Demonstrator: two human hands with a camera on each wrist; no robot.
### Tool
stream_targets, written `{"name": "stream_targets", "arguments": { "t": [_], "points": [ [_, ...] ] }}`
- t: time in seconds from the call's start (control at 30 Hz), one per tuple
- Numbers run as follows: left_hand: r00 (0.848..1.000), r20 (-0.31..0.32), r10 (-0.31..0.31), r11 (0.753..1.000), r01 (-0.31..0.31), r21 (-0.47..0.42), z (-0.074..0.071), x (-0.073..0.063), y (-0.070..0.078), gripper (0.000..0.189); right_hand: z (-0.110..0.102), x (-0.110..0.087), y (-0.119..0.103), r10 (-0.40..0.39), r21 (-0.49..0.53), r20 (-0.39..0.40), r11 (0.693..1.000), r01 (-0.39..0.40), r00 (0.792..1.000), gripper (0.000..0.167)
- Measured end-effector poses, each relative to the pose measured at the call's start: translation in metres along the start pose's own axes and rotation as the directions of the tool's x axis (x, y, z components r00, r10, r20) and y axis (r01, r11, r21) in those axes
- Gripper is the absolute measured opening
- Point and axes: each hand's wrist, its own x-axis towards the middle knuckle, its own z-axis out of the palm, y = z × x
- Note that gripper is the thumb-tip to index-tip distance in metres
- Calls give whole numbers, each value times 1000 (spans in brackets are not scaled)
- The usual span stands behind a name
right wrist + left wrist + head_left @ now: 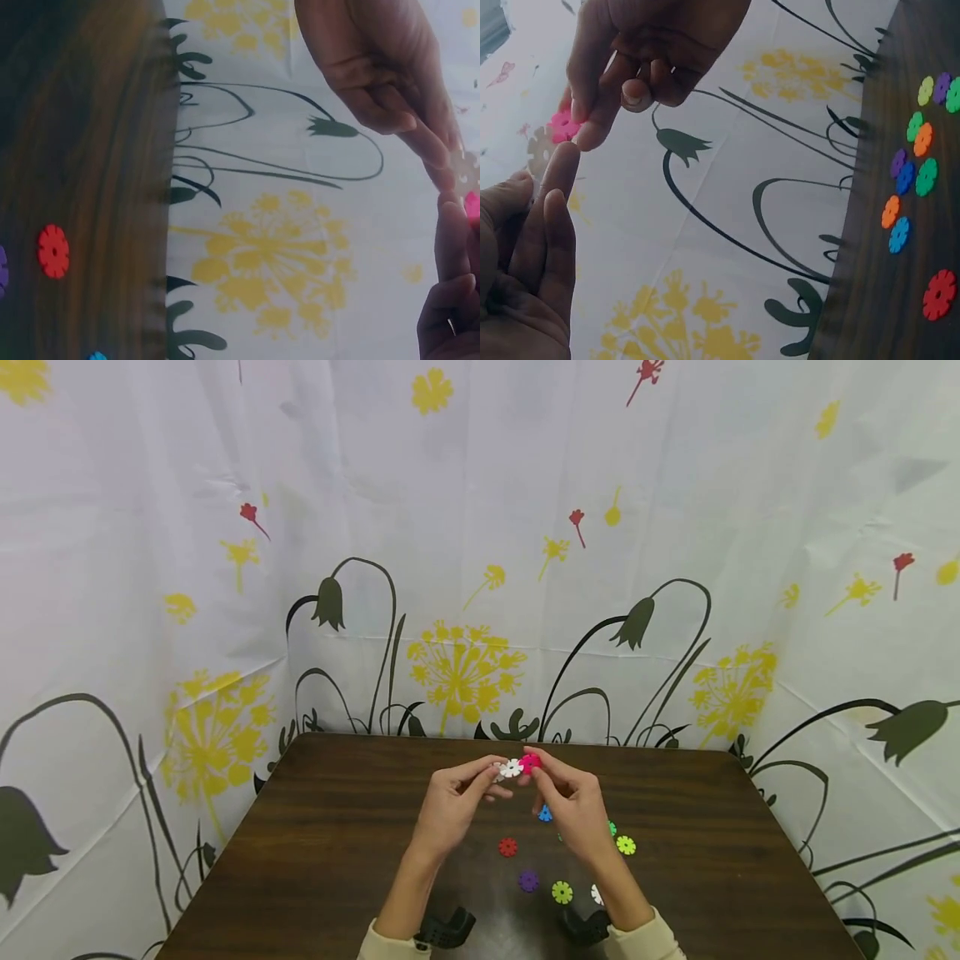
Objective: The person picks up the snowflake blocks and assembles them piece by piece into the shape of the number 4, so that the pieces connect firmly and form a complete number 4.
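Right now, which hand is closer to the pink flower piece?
The right hand: it pinches the pink piece. The left hand is farther, to its left, with a white piece between.

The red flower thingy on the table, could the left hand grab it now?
Probably not without letting go first: the left hand is pinching the white end of a row of pieces. But nothing covers the red piece on the table.
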Motion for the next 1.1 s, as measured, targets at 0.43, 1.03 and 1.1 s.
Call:
{"name": "stream_targets", "arguments": {
  "t": [0.43, 1.03, 1.1],
  "points": [
    [998, 61, 13, 1000, -15, 24, -11, 3, -3, 22, -3, 4, 3, 7, -83, 119, 997, 3, 993, 39],
    [956, 8, -294, 840, 262, -476, -22, -18, -38, 26, 33, -29, 99, 478, -685, 363, 719, -118, 800, 37],
    [965, 26, -262, 857, 245, -454, -20, -19, -38, 28, 37, -30, 101, 465, -693, 356, 713, -105, 810, 36]
  ]
}}
